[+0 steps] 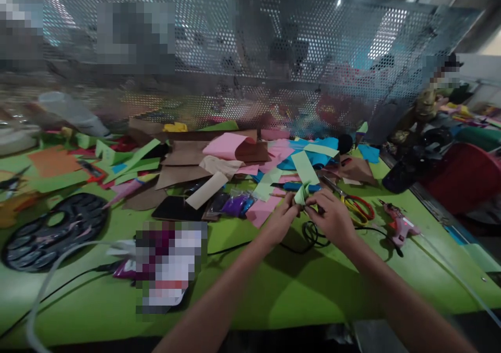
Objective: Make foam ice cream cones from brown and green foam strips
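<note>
Scissors (346,198) near right hand (332,216), pink glue gun (402,228)

A: What stands behind the bright green tabletop (305,295)?
B: A grey perforated metal screen (203,45).
A: And at left?
B: A round black palette (62,235) with wells and a hole showing green beneath; beyond it, a tilted translucent plastic bottle (74,113).
A: At right?
B: A dark red rounded tub (465,178), past the tabletop's edge.

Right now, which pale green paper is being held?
The curled paper, pinched between the left hand and right hand; the other pale green pieces behind it lie unheld on the table.
</note>
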A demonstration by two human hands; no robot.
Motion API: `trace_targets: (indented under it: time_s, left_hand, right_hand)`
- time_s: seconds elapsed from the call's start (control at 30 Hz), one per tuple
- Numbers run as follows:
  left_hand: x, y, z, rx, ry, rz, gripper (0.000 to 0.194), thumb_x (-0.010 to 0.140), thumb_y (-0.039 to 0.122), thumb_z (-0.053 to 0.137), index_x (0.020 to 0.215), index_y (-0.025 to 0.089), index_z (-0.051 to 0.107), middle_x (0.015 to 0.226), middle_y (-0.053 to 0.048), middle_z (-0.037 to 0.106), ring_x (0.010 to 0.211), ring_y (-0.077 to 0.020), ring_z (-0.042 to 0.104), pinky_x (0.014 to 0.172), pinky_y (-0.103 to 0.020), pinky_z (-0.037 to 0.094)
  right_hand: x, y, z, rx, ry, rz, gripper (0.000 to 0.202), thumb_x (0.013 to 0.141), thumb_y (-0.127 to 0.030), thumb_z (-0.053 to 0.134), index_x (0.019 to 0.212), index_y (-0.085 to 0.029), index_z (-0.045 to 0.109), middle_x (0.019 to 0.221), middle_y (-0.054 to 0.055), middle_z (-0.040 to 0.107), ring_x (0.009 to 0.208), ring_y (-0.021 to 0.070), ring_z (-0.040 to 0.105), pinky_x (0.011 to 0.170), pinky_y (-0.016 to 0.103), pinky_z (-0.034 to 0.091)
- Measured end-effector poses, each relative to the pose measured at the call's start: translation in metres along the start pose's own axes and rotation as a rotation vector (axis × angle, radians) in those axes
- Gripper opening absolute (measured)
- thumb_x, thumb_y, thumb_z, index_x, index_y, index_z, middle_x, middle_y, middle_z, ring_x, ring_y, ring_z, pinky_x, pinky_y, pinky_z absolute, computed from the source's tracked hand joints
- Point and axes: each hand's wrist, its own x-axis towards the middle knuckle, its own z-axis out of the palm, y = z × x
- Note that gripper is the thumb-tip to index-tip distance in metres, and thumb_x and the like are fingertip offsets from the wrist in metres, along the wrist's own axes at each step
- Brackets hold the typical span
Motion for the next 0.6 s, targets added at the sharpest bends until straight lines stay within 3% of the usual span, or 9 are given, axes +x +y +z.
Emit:
trace_targets:
  time_s: [0.3, 0.47, 0.6]
  left_hand:
    - [-0.0020, 0.0097, -0.0006, 0.140, 0.001, 0.067, 0.016, 0.094, 0.035, 0.045, 0.103, 0.022, 0.051, 0.096, 0.000, 0.056, 0.092, -0.0173, 0.052, 0.091, -0.032, 0.043]
    - [-0.0022, 0.0084, 0.0017, 0.197, -0.005, 0.055, 0.030, 0.096, 0.049, 0.049, 0.110, 0.022, 0.052, 0.098, -0.001, 0.060, 0.092, -0.0190, 0.056, 0.090, -0.033, 0.046]
    - [-0.0015, 0.0055, 0.0030, 0.191, -0.002, 0.059, 0.038, 0.094, 0.054, 0.053, 0.114, 0.020, 0.053, 0.100, -0.002, 0.062, 0.093, -0.0194, 0.058, 0.091, -0.033, 0.047]
  right_hand:
    - [-0.0013, 0.0047, -0.0006, 0.014, -0.033, 0.031, 0.008, 0.092, -0.018, 0.067, 0.085, -0.021, 0.065, 0.082, 0.003, 0.065, 0.070, 0.0171, 0.061, 0.061, 0.028, 0.046]
    - [-0.0034, 0.0021, 0.0011, -0.040, 0.001, 0.006, 0.012, 0.090, -0.013, 0.061, 0.084, -0.022, 0.065, 0.083, 0.004, 0.067, 0.081, 0.0207, 0.065, 0.071, 0.032, 0.049]
    - [-0.0036, -0.0011, 0.0017, -0.055, 0.013, -0.010, 0.014, 0.088, -0.010, 0.061, 0.083, -0.023, 0.065, 0.083, 0.004, 0.068, 0.079, 0.0205, 0.065, 0.070, 0.031, 0.049]
